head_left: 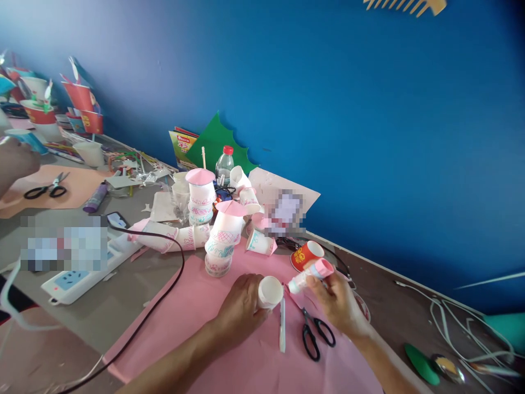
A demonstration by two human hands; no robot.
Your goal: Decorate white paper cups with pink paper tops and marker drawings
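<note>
My left hand (245,302) is wrapped round a white paper cup (270,292), whose round end faces up toward me. In my right hand (337,300) I grip a glue stick (308,276) with a pink end, tilted and a short way right of the cup. A white pen (283,324) lies between my hands on the pink paper (197,339). Black-handled scissors (315,335) rest just below the glue stick. Behind my left hand stands a stacked paper-cup tower (222,241) with a pink cone roof, and another tower (200,194) is farther back.
A red paper cup (301,255) sits beyond my right hand. Joined cups lie left of the towers, near a power strip (77,278) and a black cable (175,279). Another person's hand (18,161) is at far left by scissors (48,187). The blue wall (348,120) bounds the table.
</note>
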